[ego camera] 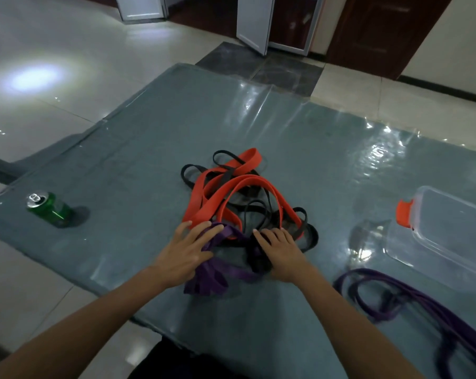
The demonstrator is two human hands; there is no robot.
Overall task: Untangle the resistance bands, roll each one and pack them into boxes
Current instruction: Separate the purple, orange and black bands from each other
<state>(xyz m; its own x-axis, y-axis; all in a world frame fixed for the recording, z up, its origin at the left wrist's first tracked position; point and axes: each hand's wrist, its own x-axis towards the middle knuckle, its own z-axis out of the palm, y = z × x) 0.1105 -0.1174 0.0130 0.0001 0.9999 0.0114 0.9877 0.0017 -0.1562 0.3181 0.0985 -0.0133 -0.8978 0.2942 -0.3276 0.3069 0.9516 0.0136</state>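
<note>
Tangle of red, black and purple bands [239, 198] mid-table [176, 119], left hand [186, 254] flat on wide purple band [212, 280], right hand [282, 251] flat on black band [258, 259], neither gripping, loose purple band [387, 314] and clear box [450, 228] right, green can [49, 209] far left

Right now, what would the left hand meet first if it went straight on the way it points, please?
Probably the red band, lying just past the fingertips of the left hand, though depth is hard to judge.
</note>
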